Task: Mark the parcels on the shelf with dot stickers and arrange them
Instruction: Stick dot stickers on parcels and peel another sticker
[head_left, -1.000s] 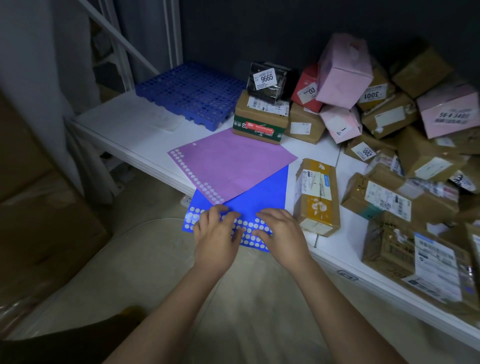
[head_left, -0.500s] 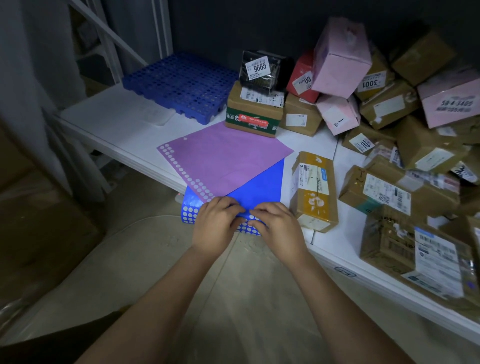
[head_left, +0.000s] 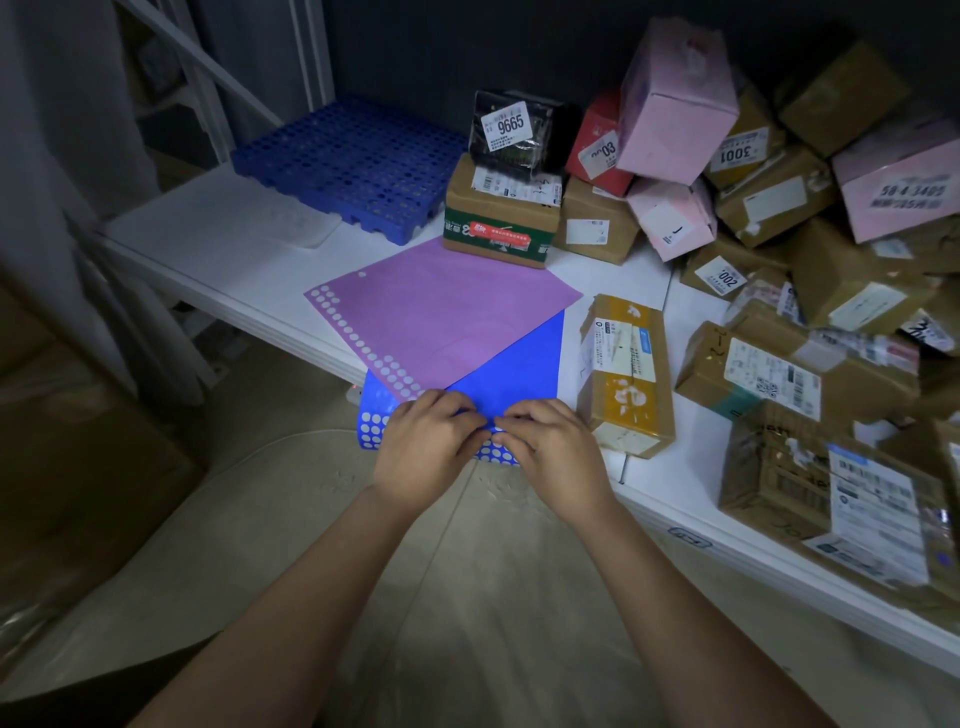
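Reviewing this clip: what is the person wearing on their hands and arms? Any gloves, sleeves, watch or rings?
Nothing shows on either. The left hand and right hand are bare, with no gloves, and no rings can be made out in the dim light. Both forearms are uncovered to the bottom edge of the picture, with no sleeve, watch or wristband in view.

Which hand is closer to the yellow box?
Right. The right hand sits on the blue sticker sheet just beside the yellow box; the left hand is farther away, beyond it.

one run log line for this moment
step: peeling dot | left hand: on blue sticker sheet | right hand: same sheet | purple sticker sheet: overlaps it
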